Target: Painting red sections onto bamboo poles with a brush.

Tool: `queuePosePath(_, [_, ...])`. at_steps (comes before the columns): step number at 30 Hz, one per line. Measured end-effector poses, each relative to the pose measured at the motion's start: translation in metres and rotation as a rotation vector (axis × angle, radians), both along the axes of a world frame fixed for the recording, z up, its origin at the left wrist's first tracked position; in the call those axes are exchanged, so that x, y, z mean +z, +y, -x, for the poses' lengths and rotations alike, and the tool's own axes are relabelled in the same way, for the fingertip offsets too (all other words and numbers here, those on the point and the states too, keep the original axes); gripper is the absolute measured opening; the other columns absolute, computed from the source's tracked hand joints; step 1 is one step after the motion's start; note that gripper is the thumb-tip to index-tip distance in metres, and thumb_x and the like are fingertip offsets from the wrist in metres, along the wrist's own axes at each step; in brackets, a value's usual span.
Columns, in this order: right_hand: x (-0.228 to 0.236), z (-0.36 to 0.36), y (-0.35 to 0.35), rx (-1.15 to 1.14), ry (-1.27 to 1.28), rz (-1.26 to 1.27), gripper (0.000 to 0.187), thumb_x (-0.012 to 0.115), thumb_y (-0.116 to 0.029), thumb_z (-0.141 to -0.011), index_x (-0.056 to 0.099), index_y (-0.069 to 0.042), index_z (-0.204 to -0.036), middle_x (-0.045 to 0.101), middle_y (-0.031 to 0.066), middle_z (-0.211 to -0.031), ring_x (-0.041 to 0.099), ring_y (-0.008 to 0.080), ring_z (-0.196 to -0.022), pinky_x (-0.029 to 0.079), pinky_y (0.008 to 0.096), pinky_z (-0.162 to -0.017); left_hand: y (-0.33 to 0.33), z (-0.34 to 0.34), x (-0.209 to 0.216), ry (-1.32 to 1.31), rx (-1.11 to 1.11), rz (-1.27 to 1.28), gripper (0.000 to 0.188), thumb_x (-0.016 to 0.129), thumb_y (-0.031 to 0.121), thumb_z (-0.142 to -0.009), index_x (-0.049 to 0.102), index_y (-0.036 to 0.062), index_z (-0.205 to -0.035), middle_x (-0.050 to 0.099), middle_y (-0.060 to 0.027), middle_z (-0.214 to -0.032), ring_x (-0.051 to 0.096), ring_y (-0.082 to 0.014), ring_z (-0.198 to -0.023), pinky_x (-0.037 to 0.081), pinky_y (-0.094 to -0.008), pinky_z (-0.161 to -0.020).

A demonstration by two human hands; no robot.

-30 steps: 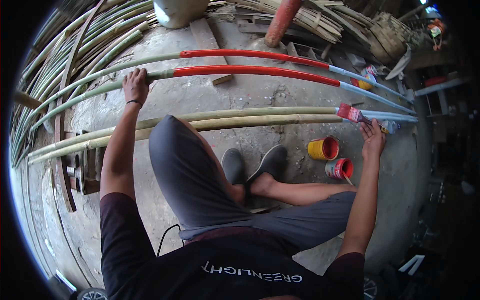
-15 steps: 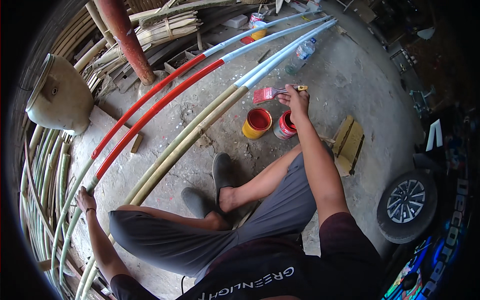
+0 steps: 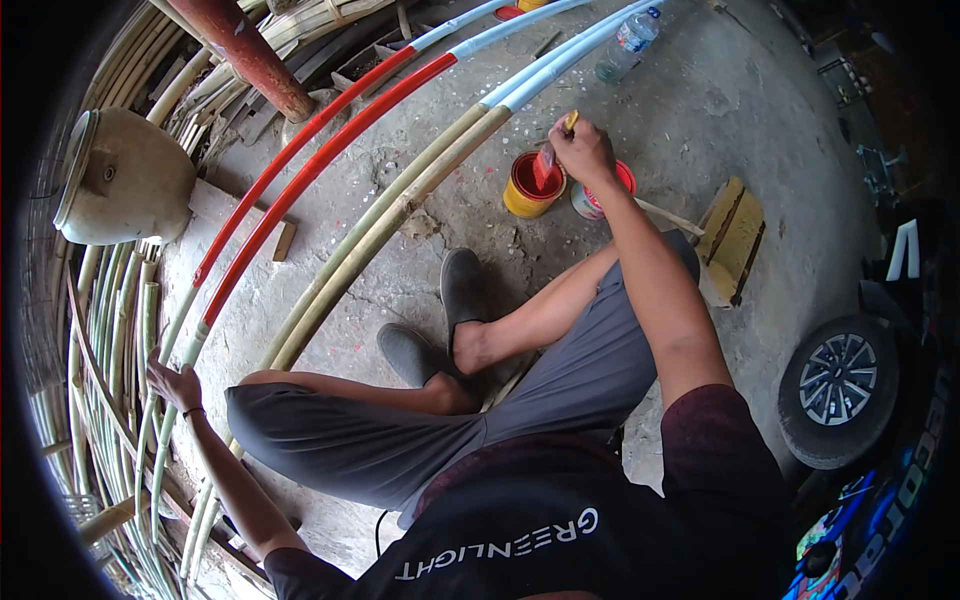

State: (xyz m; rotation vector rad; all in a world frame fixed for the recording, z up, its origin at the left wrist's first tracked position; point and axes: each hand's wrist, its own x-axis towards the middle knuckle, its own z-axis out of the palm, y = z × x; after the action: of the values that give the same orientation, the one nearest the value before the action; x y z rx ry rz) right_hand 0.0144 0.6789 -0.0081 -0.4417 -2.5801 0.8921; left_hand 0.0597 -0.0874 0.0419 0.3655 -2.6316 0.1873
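My right hand (image 3: 584, 152) is closed round the handle of a paintbrush (image 3: 544, 166), whose red bristles point down into the mouth of a yellow can (image 3: 524, 205) of red paint. Beside that can, partly behind my wrist, stands a second paint can (image 3: 590, 204) with a red rim. At the left, my left hand (image 3: 175, 385) grips a bamboo pole (image 3: 330, 150) at its bare green part, just below the red-painted stretch. A similar red and light-blue pole (image 3: 268, 175) runs alongside it. Two more poles (image 3: 400, 205), light blue at the far end and bare nearer me, lie to the right.
A plastic bottle (image 3: 628, 45) stands beyond the cans. Right of my knee is a yellowish block (image 3: 733, 235), with a car wheel (image 3: 838, 390) further right. A large clay jar (image 3: 130, 175), a red post (image 3: 245, 55) and stacked bamboo (image 3: 110, 340) occupy the left side.
My right hand has turned the brush from level above the cans to bristles-down in the yellow can. My left hand stays by the pole's bare part. The whole view has shifted.
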Motion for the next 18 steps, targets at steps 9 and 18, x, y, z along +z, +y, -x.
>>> queuePosePath(9, [-0.033, -0.009, -0.001, 0.15, -0.197, 0.107, 0.015, 0.068, -0.023, -0.084, 0.068, -0.01, -0.091, 0.07, 0.0166, -0.085, 0.068, 0.0367, -0.086, 0.054, 0.0443, -0.079, 0.174, 0.028, 0.093, 0.293, -0.506, -0.099, 0.059, 0.066, 0.006, -0.08, 0.046, 0.0068, -0.135, 0.054, -0.0145, -0.13, 0.049, -0.0334, -0.124, 0.035, -0.0511, -0.107])
queuePosePath(18, [-0.039, -0.011, 0.008, 0.122, -0.206, 0.088, 0.016, 0.065, -0.025, -0.085, 0.067, -0.01, -0.091, 0.07, 0.0182, -0.086, 0.067, 0.0384, -0.088, 0.054, 0.0465, -0.078, 0.194, 0.03, 0.071, 0.179, -0.474, -0.114, 0.049, 0.066, 0.007, -0.082, 0.052, 0.0076, -0.129, 0.057, -0.0128, -0.123, 0.052, -0.032, -0.119, 0.039, -0.0485, -0.102])
